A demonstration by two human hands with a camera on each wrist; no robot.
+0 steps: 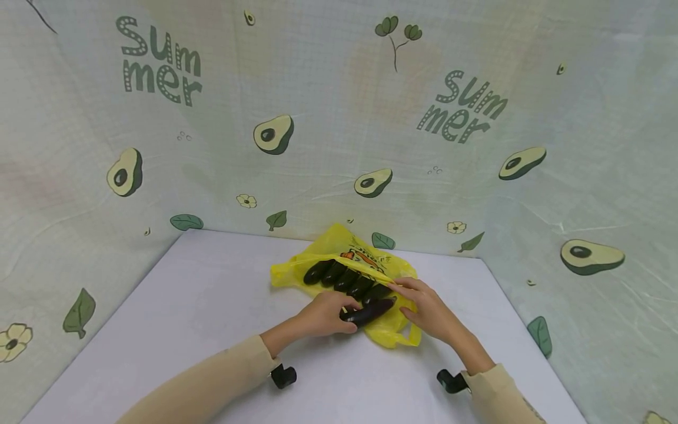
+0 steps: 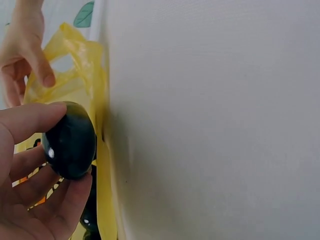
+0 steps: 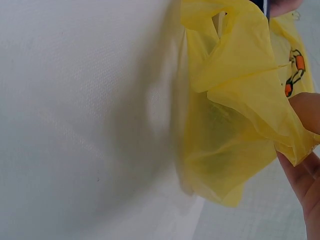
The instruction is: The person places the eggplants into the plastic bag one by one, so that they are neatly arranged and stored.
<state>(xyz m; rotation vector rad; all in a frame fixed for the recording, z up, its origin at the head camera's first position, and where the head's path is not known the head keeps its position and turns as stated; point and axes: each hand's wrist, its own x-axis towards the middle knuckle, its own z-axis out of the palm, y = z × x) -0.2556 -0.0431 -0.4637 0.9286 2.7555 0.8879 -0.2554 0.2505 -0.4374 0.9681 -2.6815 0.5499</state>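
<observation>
A dark, glossy eggplant (image 1: 366, 312) lies across the near side of an open yellow plastic bag (image 1: 390, 331). My left hand (image 1: 324, 315) grips its rounded end, thumb on one side and fingers on the other, as the left wrist view shows with the eggplant (image 2: 72, 142) close up. Inside the bag mouth several more eggplants (image 1: 346, 280) lie side by side. At the bag's right side, my right hand (image 1: 426, 309) holds the upper edge of the mouth with its fingers, the thumb apart from them. In the right wrist view the plastic bag (image 3: 235, 115) hides part of that hand.
The bag lies on a white-covered table (image 1: 228, 282), near its back edge. Behind and beside it hangs a pale cloth (image 1: 318, 76) printed with avocados, leaves and lettering. A black wrist-camera mount (image 1: 283, 377) sits below the left wrist, another (image 1: 451, 381) by the right.
</observation>
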